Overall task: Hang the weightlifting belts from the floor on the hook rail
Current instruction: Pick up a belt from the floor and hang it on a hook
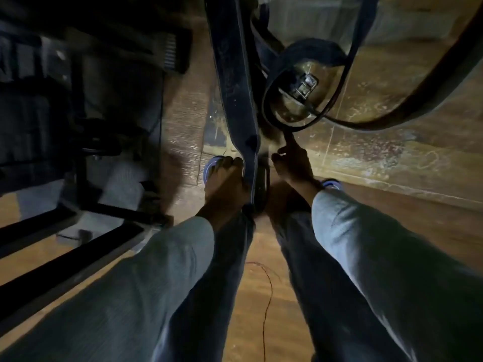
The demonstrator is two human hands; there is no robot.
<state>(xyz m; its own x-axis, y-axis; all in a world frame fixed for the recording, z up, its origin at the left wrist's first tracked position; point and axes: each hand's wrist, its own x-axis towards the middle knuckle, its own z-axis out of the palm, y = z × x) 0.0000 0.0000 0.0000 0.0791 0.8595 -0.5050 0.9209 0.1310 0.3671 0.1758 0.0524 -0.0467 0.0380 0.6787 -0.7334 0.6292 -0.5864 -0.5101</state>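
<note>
While both arms reach forward and down in dim light, the scene reads as follows.

Left hand: the left hand [226, 178] has its fingers curled round the lower end of the wide dark belt [232, 82], gripping its left edge.

Wide dark belt: it runs as a long flat strap from the top of the view down to the hands, between the two arms.

Right hand: the right hand [292, 163] is mostly closed, its forefinger stretched out and touching the looped belt [271, 95]; whether it has any hold on it I cannot tell.

Looped belt: it is thin and dark, curled in a ring just right of the wide belt, with a metal buckle [305, 84] inside the ring.

Floor: worn wooden floor [366, 152] lies beneath.

Left side: a dark metal frame [78, 142] stands there.
</note>
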